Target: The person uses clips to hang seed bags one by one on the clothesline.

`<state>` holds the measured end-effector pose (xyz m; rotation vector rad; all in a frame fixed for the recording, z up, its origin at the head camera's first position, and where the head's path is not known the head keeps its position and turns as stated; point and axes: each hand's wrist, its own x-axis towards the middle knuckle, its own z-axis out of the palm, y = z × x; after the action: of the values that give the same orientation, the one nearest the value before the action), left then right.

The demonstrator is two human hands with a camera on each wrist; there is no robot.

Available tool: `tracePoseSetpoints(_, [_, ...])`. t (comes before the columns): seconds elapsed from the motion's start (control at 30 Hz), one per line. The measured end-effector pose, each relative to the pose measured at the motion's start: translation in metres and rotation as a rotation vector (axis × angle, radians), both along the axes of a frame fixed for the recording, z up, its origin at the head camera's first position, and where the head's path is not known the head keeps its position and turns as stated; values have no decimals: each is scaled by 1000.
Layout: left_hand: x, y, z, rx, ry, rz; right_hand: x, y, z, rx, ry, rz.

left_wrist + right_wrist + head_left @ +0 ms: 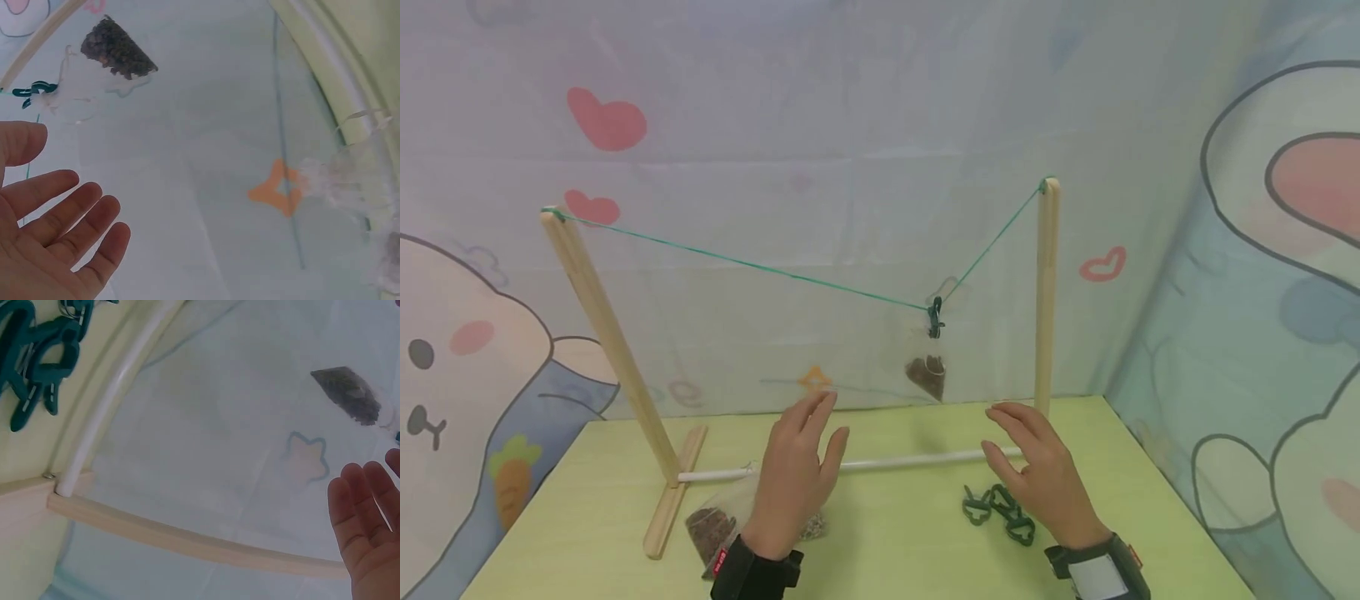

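Note:
A clear bag of dark brown bits (pixel 929 377) hangs from the green string (pixel 760 267), held by a dark green clip (pixel 935 317). The string sags in a V at that clip. My left hand (pixel 793 475) hovers left of the hanging bag, fingers extended, with nothing in it. To the right, my right hand (pixel 1037 467) is raised before the right post, its fingers loosely bent and holding nothing. Several green clips (pixel 50 356) lie on the table beside the right hand. Under the left hand, partly covered by it, rest more clear bags (pixel 711 533) with brown and pale contents.
A wooden post (pixel 613 350) leans outward at the left on a wooden foot (pixel 662 533). Another post (pixel 1047 292) stands upright at the right. A white rod (pixel 917 460) joins them low down, above the yellow-green table (pixel 910 542). A printed cloth (pixel 850 108) hangs behind.

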<state>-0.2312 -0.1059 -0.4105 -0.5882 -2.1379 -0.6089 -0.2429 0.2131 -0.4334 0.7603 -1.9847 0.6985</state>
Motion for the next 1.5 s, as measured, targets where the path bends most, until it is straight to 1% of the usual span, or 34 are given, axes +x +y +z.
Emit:
tracePoseSetpoints(0.17, [2, -1, -19, -5, -39, 33, 1, -1, -16, 5, -5, -15])
tracePoseSetpoints(0.3, [4, 0, -33, -12, -79, 36, 3, -1, -26, 12, -21, -28])
tracePoseSetpoints(0.43, [6, 3, -47, -9, -136, 31, 4, -1, -33, 25, -44, -30])
tracePoseSetpoints(0.6, [7, 11, -56, -14, -193, -2, 3, -1, -38, 30, -57, -41])
tracePoseSetpoints(0.67, [7, 15, -58, -30, -205, -6, 2, -1, -40, 32, -65, -62])
tracePoseSetpoints(0.73, [7, 21, -59, -45, -211, -17, 1, -2, -43, 43, -78, -103])
tracePoseSetpoints(0.77, [8, 24, -60, -57, -215, -21, 0, -2, -44, 53, -96, -129])
tracePoseSetpoints(0.83, [9, 30, -62, -88, -210, -32, 0, -4, -47, 77, -166, -179])
tracePoseSetpoints(0.9, [11, 37, -63, -129, -202, -50, 1, -6, -49, 101, -281, -217])
tracePoseSetpoints(1.0, [14, 48, -66, -216, -188, -56, 3, -8, -50, 136, -477, -237])
tracePoseSetpoints(1.1, [17, 58, -71, -317, -181, -55, 3, -10, -52, 178, -616, -247])
tracePoseSetpoints(1.17, [19, 64, -75, -377, -172, -53, 3, -10, -54, 201, -661, -243])
tracePoseSetpoints(1.27, [22, 70, -79, -440, -164, -57, 2, -11, -60, 229, -674, -235])
tracePoseSetpoints(1.37, [25, 73, -83, -460, -158, -70, 3, -11, -66, 262, -672, -235])
tracePoseSetpoints(1.5, [26, 75, -85, -448, -153, -84, 3, -11, -71, 308, -687, -249])
